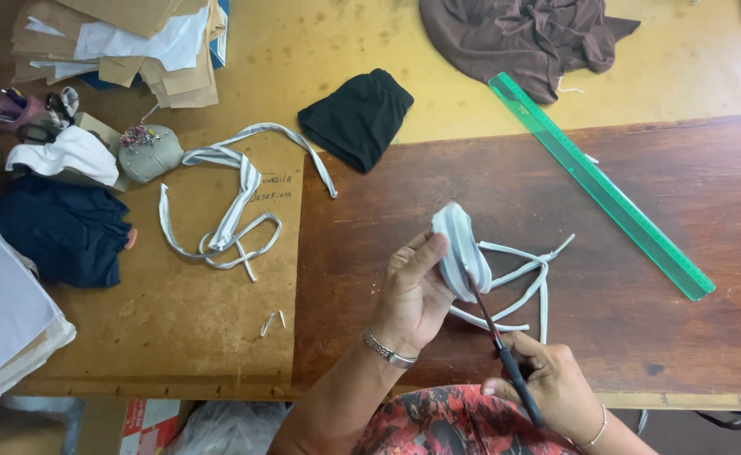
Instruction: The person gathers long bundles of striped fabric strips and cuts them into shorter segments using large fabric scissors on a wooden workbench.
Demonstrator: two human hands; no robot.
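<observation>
**Scissors at a folded grey strip, above the dark wooden table**

The left hand is closed around a folded bundle of pale grey fabric strip. The thumb presses on its side, and the bundle is lifted a little above the dark brown wooden table, probably so that the blades can reach it freely. The right hand is closed on the black handles of a pair of scissors, and the thin blades point up to the lower edge of the bundle. The loose ends of the strip hang down to the table beside the blades.

Well apart, on the lighter board to the left, lies a tangle of similar grey strips, near a round grey pincushion. A long green transparent ruler lies diagonally at the right.
</observation>
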